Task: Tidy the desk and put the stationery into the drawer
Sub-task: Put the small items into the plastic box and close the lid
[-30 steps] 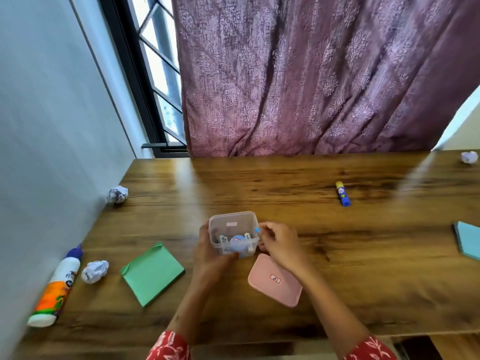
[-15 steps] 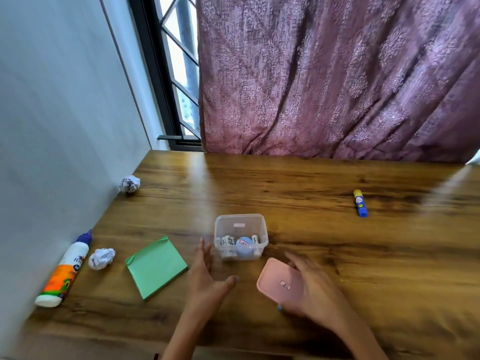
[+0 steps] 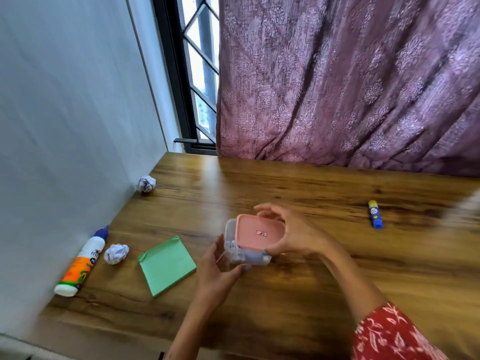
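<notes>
A small clear plastic box (image 3: pixel 232 249) with small items inside stands mid-desk. My right hand (image 3: pixel 293 233) grips a pink lid (image 3: pixel 258 232) by its edges and holds it tilted on top of the box. My left hand (image 3: pixel 217 268) cups the box's near-left side, thumb and fingers against its wall. A green sticky-note pad (image 3: pixel 167 265) lies left of the box. A glue bottle (image 3: pixel 81 263) lies by the wall. A blue and yellow glue stick (image 3: pixel 375 214) lies at the right.
Two crumpled paper balls lie on the wooden desk (image 3: pixel 285 183): one (image 3: pixel 116 253) beside the glue bottle, one (image 3: pixel 146 183) further back by the wall. A white wall runs along the left. A purple curtain and window stand behind the desk.
My right hand picked the pink lid up from the desk and brought it onto the box. My left hand closed in on the box's side. The camera swung left.
</notes>
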